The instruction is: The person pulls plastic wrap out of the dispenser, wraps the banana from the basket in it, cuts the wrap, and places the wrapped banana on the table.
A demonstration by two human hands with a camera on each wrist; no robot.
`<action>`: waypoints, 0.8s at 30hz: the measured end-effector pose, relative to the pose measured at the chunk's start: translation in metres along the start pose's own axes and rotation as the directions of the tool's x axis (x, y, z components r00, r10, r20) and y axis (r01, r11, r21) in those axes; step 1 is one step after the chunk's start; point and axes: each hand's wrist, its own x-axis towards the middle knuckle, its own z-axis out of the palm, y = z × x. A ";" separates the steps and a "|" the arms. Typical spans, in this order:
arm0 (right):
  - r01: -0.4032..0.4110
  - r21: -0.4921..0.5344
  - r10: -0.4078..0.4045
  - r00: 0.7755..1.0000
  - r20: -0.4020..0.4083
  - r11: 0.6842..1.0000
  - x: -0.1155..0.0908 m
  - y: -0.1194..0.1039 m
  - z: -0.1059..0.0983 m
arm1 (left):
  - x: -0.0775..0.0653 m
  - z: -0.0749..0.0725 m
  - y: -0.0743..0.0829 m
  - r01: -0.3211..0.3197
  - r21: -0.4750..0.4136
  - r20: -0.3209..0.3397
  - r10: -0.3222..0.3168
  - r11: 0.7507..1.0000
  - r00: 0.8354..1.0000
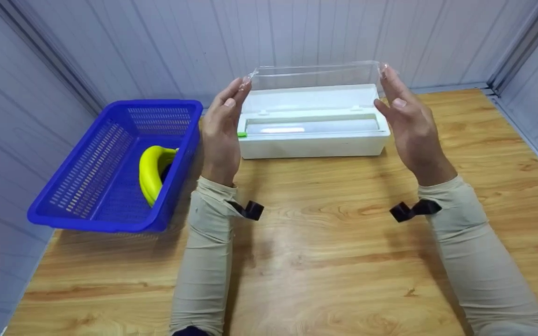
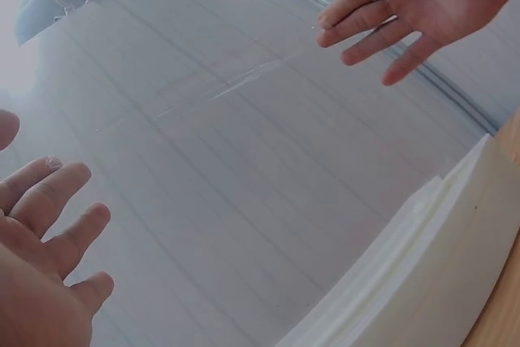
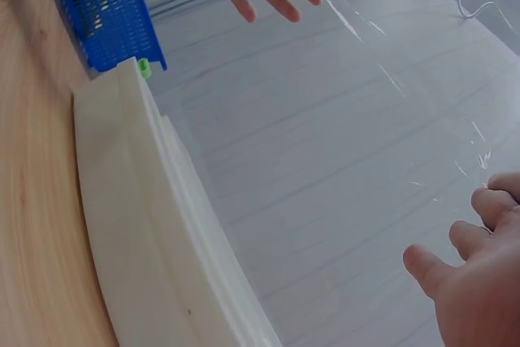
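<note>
A thin clear sheet of plastic wrap (image 1: pixel 313 70) is stretched between my two raised hands, above and behind the white wrap dispenser box (image 1: pixel 315 147). My left hand (image 1: pixel 224 130) holds one gathered corner at its fingertips, with the thumb apart from it. At the other side, my right hand (image 1: pixel 411 126) holds the opposite corner between nearly straight fingers. Both palms face inward. The dispenser's lid (image 1: pixel 311 98) stands raised, and a roll (image 1: pixel 313 126) shows through its long opening. A green tab (image 1: pixel 242 134) marks the box's left end. In the wrist views the film shows mostly as glints.
On the left stands a blue plastic basket (image 1: pixel 115 226) with slotted walls. Inside it are yellow bananas (image 1: pixel 150 172) and a dark item partly hidden by them. Everything sits on a wooden table (image 1: pixel 325 261), with ribbed white wall panels (image 1: pixel 292 32) close behind and at both sides.
</note>
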 end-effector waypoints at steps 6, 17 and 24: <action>-0.016 0.018 0.017 1.000 -0.014 1.000 0.004 -0.007 0.000 | 0.010 0.004 0.004 0.082 -0.050 0.022 -0.081 0.995 0.996; -0.023 0.005 0.024 0.999 -0.032 1.000 0.017 -0.013 0.004 | 0.023 0.001 0.014 0.107 -0.016 0.019 -0.106 0.994 0.994; -0.005 0.008 0.005 0.999 -0.043 1.000 0.027 -0.016 0.006 | 0.029 0.002 0.022 0.102 0.044 0.008 -0.103 0.994 0.995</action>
